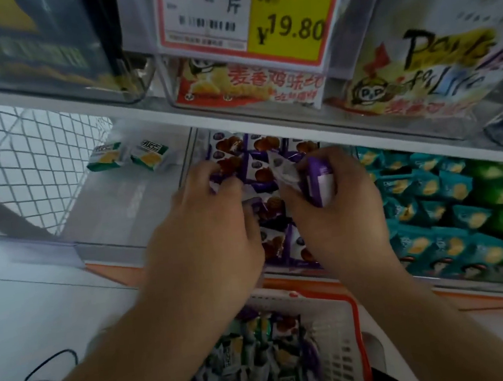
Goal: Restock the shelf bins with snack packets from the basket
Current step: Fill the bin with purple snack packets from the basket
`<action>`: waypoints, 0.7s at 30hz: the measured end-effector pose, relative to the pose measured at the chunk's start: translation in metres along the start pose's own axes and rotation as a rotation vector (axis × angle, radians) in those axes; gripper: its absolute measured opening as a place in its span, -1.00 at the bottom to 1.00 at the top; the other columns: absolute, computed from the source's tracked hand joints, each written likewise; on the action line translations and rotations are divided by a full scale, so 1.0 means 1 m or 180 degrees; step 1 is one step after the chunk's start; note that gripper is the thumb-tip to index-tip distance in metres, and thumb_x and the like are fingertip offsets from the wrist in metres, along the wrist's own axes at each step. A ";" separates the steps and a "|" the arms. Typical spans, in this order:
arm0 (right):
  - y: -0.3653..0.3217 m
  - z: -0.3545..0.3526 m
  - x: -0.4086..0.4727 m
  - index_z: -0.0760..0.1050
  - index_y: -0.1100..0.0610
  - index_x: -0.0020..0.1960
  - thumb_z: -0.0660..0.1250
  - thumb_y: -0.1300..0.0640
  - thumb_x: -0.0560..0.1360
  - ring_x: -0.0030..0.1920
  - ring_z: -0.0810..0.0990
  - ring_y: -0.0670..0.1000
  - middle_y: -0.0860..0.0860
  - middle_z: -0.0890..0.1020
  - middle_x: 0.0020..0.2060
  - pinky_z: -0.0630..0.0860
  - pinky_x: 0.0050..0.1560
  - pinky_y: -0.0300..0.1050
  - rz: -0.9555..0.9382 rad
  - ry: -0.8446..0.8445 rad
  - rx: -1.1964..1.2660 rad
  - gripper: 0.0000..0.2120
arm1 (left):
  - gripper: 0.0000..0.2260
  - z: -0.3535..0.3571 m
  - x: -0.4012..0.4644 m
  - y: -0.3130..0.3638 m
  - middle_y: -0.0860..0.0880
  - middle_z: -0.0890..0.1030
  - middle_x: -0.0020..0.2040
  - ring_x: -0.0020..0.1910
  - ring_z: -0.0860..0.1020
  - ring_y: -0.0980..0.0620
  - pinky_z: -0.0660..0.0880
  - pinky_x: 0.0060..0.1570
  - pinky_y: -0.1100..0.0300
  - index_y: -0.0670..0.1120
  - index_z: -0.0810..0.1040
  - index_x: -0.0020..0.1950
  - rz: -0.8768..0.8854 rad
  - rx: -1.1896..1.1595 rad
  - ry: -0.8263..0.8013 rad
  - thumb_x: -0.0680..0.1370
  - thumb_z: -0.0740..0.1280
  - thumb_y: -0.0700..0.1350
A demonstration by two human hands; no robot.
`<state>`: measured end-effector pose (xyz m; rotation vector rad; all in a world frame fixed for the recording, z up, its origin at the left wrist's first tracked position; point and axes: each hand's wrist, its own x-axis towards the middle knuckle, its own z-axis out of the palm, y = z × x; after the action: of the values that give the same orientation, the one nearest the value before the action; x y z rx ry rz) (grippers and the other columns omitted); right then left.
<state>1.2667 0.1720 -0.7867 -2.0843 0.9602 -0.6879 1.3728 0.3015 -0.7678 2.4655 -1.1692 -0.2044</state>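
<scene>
While both hands reach into the middle shelf bin [192, 153], the purple snack packets [266, 148] lie packed in it, under and between the fingers. The right hand [336, 212] has its fingers curled round a small stack of purple packets [321, 183], held on edge just above those already in the bin. The left hand [207, 223] pinches one purple packet [226, 169] at the bin's left side, thumb and fingers closed on its wrapper. The two hands sit close together, nearly touching over the bin's centre.

To the left, a nearly bare bin holds two green-and-white packets [130, 155] lying near its back. To the right, a bin is heaped with teal packets [431, 202], with green ones further right. Below the hands, the white basket with a red rim [354, 313] holds a jumble of purple and green packets [261, 353]. On the upper shelf [266, 111] stand clear bins of larger snack bags, with a price tag [244, 17] reading 19.80 hanging in front. A white wire mesh panel [23, 158] closes the left end, and a black cable [46, 376] lies on the floor.
</scene>
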 end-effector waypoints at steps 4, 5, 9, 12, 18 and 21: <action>-0.009 0.006 -0.003 0.52 0.01 0.19 0.55 0.20 0.49 0.13 0.57 -0.07 -0.06 0.57 0.12 0.55 0.07 -0.15 -0.0574 -0.0507 0.0389 -0.65 | -0.68 0.000 0.011 0.001 0.10 0.68 -0.06 -0.20 0.64 0.16 0.51 -0.28 0.39 0.04 0.67 0.07 -0.0662 -0.1973 -0.0120 0.67 0.21 0.19; -0.009 0.006 -0.004 0.52 0.02 0.20 0.56 0.25 0.48 0.15 0.58 -0.08 -0.07 0.57 0.13 0.57 0.10 -0.12 -0.0650 -0.0621 0.0487 -0.63 | -0.65 -0.002 0.016 0.001 0.02 0.73 -0.13 -0.25 0.68 0.09 0.57 -0.31 0.31 0.01 0.70 0.02 -0.1131 -0.2914 -0.0404 0.67 0.23 0.19; -0.007 0.002 -0.002 0.53 0.08 0.24 0.56 0.33 0.46 0.21 0.60 -0.06 -0.06 0.58 0.18 0.60 0.12 -0.13 -0.0756 -0.1080 0.0577 -0.58 | -0.66 -0.003 0.026 -0.002 -0.19 0.75 -0.06 -0.22 0.70 -0.10 0.62 -0.30 0.08 -0.11 0.73 0.05 -0.1917 -0.4587 -0.0944 0.67 0.27 0.10; -0.006 -0.005 0.003 0.51 0.15 0.31 0.39 0.41 0.56 0.11 0.69 -0.04 0.01 0.66 0.13 0.63 0.06 -0.18 0.0039 -0.1181 0.1528 -0.63 | -0.76 0.002 0.026 -0.005 -0.22 0.74 -0.02 -0.17 0.73 -0.12 0.70 -0.25 0.03 -0.20 0.67 0.13 -0.2123 -0.4807 -0.0918 0.68 0.27 -0.09; 0.008 0.001 0.016 0.58 0.24 0.20 0.26 0.19 0.62 -0.04 0.71 0.09 0.08 0.71 -0.08 0.59 -0.04 0.00 0.1740 -0.0508 0.3128 -0.78 | -0.83 0.009 0.030 -0.010 -0.18 0.75 -0.05 -0.09 0.74 -0.14 0.71 -0.15 -0.03 -0.20 0.63 0.12 -0.2285 -0.5068 -0.0774 0.66 0.27 -0.19; 0.005 -0.002 0.017 0.67 0.19 -0.06 0.17 0.11 0.71 -0.18 0.62 0.14 0.12 0.69 -0.18 0.53 -0.15 0.07 0.1740 -0.0495 0.3278 -0.65 | -0.83 0.012 0.032 -0.009 -0.20 0.75 -0.06 -0.09 0.74 -0.15 0.71 -0.19 -0.03 -0.22 0.63 0.11 -0.2385 -0.5005 -0.0741 0.66 0.28 -0.18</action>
<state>1.2732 0.1554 -0.7862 -0.9043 0.7802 -0.5387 1.3966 0.2784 -0.7812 1.2501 0.1183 -1.1071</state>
